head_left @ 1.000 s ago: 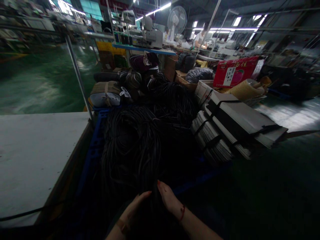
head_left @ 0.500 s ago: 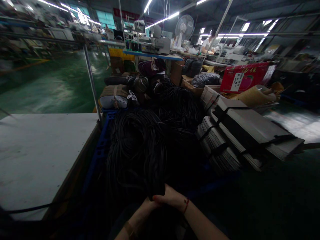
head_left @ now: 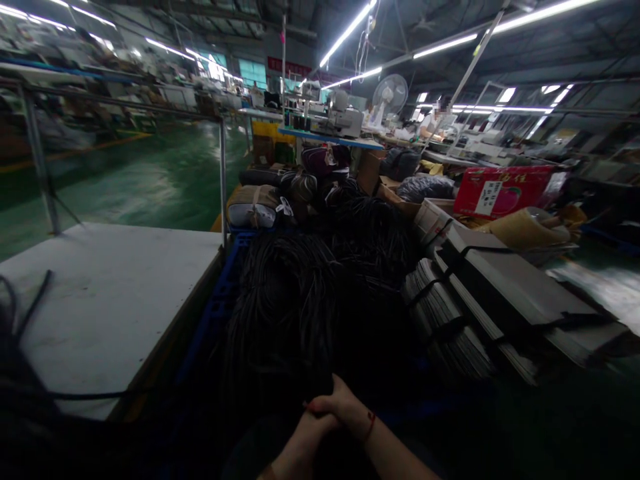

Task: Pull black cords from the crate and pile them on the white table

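Note:
A big heap of black cords (head_left: 295,300) fills a blue crate (head_left: 220,307) straight ahead of me. At the bottom centre my right hand (head_left: 345,410) and my left hand (head_left: 305,430) press together, closed around a bundle of those black cords at the near edge of the heap. The right hand lies over the left, and a red string circles the right wrist. In the dim light the fingers are partly hidden by the dark cords.
A white worktable (head_left: 105,300) stands to the left with a loose black cord on it. Strapped stacks of grey sheets (head_left: 490,300) lie to the right, behind them a red box (head_left: 505,190). Bags, sewing machines, a fan and a seated person are far back.
My hands came together and closed on the cord bundle. The view has tilted up and shifted, so the hands sit lower in the picture.

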Motion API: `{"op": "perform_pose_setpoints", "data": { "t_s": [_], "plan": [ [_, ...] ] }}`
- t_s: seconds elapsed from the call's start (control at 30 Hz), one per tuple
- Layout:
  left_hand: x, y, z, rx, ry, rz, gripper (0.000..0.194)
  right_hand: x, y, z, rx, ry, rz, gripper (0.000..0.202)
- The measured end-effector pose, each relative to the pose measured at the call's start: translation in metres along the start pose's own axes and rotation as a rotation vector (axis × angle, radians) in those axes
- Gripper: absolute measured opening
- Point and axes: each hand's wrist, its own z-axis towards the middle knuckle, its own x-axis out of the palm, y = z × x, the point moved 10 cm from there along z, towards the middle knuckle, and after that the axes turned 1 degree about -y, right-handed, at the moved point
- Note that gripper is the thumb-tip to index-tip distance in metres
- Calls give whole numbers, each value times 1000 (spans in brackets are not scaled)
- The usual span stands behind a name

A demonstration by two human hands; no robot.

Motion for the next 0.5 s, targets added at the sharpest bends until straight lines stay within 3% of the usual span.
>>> {"op": "perform_pose_setpoints", "data": {
  "t_s": [0.07, 0.13, 0.27, 0.4, 0.5],
  "plan": [
    [8, -16, -22, 54, 38, -55, 50, 13, 12, -5, -29, 38, 48, 50],
    [7, -32, -42, 117, -7, -114, 48, 20, 21, -10, -55, 8, 69, 49],
    [-12, -61, -59, 260, -150, -129, 52, 34, 32, -14, -122, -58, 42, 52],
    [-25, -93, -57, 458, -182, 189, 48, 55, 42, -19, -160, 6, -40, 55],
    [1, -115, -69, 555, -49, 475, 46, 58, 58, -28, -129, 5, -92, 55]
  ]
}}
